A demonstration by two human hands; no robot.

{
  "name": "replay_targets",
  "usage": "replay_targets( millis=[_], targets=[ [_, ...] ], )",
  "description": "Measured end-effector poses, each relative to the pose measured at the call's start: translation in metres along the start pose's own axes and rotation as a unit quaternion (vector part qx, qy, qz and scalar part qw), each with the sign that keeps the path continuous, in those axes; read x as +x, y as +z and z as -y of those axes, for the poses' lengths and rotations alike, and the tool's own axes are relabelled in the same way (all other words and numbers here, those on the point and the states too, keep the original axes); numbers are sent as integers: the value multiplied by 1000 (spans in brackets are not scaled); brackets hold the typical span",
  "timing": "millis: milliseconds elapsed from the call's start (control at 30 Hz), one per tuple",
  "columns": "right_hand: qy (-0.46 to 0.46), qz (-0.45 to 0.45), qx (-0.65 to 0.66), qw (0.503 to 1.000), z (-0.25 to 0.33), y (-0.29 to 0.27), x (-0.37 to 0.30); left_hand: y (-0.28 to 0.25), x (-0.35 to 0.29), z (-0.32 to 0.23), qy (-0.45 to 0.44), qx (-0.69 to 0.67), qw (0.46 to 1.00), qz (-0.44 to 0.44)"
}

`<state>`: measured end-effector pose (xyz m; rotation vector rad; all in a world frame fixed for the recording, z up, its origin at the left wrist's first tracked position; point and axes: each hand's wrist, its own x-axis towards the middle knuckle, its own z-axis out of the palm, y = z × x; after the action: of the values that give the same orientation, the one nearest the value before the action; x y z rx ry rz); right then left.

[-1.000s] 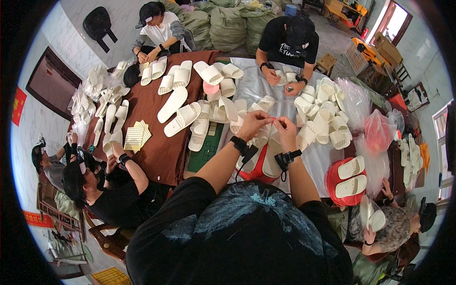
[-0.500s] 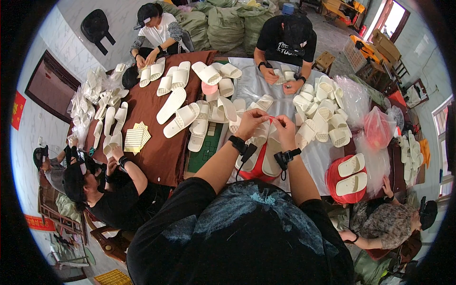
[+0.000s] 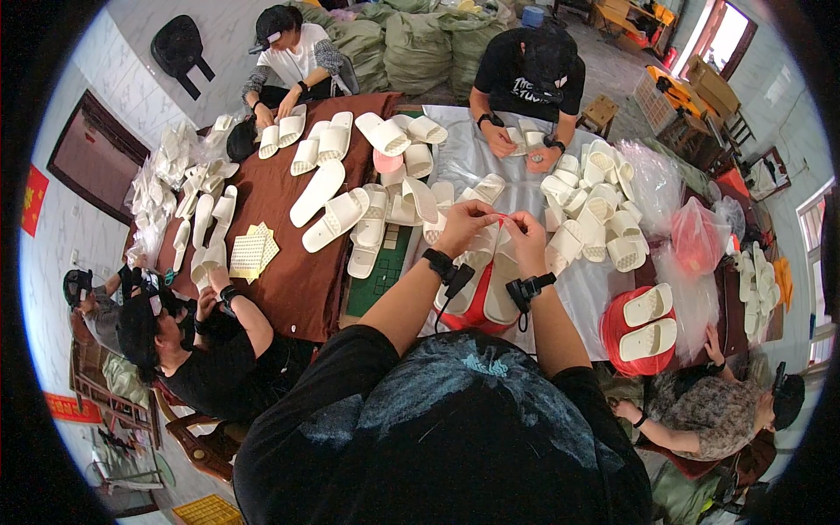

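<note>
long table (image 3: pixel 289 289) under brown and pale cloths, heaped from 9 to 3 o'clock with loose cream foam slippers (image 3: pixel 337 214); most look unhandled, so the work is judged far from finished. red plastic basket (image 3: pixel 617 337) at 4 o'clock holds two slippers. at centre, left hand (image 3: pixel 465 224) and right hand (image 3: pixel 523 240) meet, fingertips pinched together on a small red strip (image 3: pixel 499 219), above a pale slipper (image 3: pixel 490 289).

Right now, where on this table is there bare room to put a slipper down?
Bare brown tablecloth lies between the stack of pale waffle-patterned insoles and the green mat. The silver-grey sheet has a free patch near its far edge. Around your hands, left hand and right hand, cream foam slippers crowd the surface.
</note>
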<state>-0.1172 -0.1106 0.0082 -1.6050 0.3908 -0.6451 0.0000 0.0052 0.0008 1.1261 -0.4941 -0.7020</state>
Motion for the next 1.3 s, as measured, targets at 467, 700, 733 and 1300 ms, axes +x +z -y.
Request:
replay_targets(
  millis=[467,700,733,1300],
  targets=[
    [-14,-4,2,1000,-8,-2,2,5,-1,-1,-11,78,996,34],
    [-16,-2,13,1000,-9,0,2,3,-1,-3,-15,58,998,5],
    [-10,-6,26,1000,-10,-1,2,3,-2,-4,-19,45,999,2],
    [-26,0,-6,1000,-3,0,1,7,-4,-5,2,87,995,39]
  ],
)
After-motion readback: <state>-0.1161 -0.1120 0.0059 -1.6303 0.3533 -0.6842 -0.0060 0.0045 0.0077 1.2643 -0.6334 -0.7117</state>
